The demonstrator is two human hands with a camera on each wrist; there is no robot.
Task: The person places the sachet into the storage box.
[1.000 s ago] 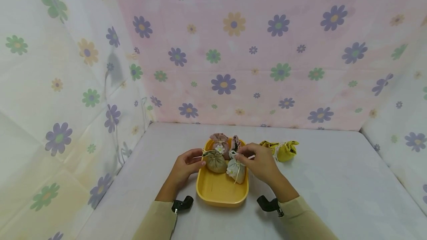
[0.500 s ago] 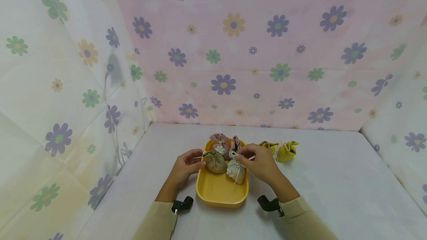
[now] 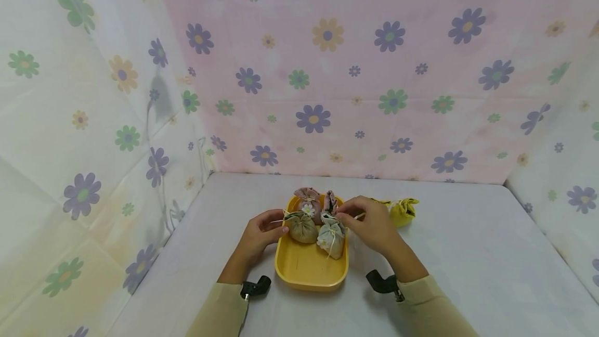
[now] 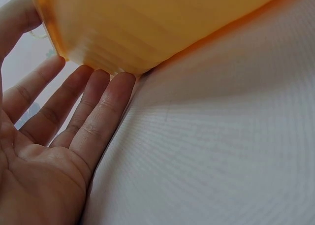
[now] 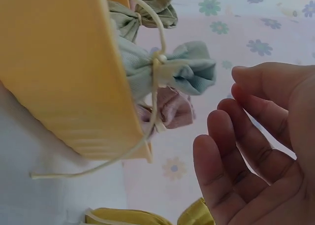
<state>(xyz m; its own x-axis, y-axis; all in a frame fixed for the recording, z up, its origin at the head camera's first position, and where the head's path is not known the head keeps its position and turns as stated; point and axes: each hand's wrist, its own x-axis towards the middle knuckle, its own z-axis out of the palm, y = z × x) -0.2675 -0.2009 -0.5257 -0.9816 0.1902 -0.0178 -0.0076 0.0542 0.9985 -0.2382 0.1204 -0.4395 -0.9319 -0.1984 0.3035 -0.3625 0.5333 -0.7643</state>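
A yellow tray holds several small drawstring pouches: an olive one, a pale green one and two pink ones at the far end. My left hand rests against the tray's left side. In the left wrist view its straight fingers touch the tray's outer wall. My right hand hovers by the pale green pouch's tied neck. In the right wrist view that hand is relaxed and holds nothing, a short way from the pale green pouch, whose cord hangs over the tray's edge.
A yellow pouch lies on the white table to the right of the tray, partly behind my right hand. Flowered cloth walls close in the back and both sides. Bare tabletop lies right and left of the tray.
My right hand has let go of the pale green pouch's neck and drawn slightly up and to the right. The pouch sits a little lower in the tray. The left hand has not moved.
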